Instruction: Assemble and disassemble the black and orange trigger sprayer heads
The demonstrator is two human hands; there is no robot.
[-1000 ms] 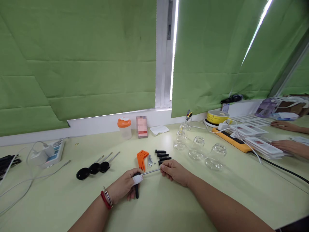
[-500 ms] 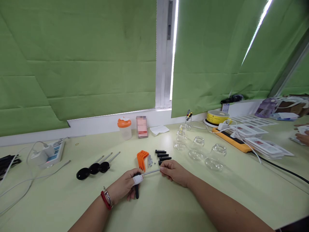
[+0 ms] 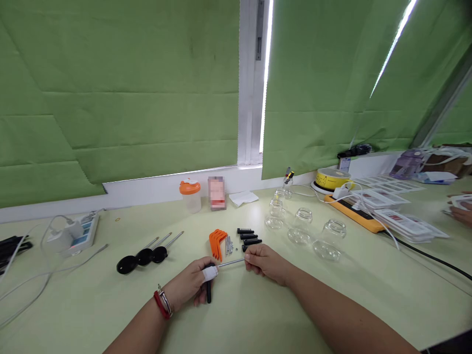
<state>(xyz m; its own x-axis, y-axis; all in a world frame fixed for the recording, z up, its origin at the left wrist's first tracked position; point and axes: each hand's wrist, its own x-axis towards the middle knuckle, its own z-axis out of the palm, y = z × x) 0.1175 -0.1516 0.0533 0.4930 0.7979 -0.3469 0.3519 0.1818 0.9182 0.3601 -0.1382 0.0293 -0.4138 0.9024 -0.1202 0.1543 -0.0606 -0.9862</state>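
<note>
My left hand [image 3: 197, 281], with white tape round its thumb, is closed on a black handle [image 3: 209, 291]. A thin metal rod [image 3: 231, 262] runs rightward from it to the pinched fingertips of my right hand [image 3: 261, 260]. Just beyond lie several orange curved pieces [image 3: 217, 242], several silver screws [image 3: 229, 245] and several black toothed pieces [image 3: 250, 237], the nearest beside my right fingertips. To the left rest black discs [image 3: 144, 257] with metal rods pointing away. What exactly the right fingertips pinch at the rod's end is hidden.
Several glass jars [image 3: 329, 241] stand at the right. Behind are an orange-lidded cup [image 3: 191, 196], a pink box [image 3: 217, 193] and white paper [image 3: 243, 197]. A power strip [image 3: 88, 233] with cables lies left, an orange one [image 3: 354, 215] right. Another person's hand [image 3: 462, 214] shows far right.
My hands and the rod have barely moved. At the far right edge, the other person's hands and the white item they hold have shifted slightly.
</note>
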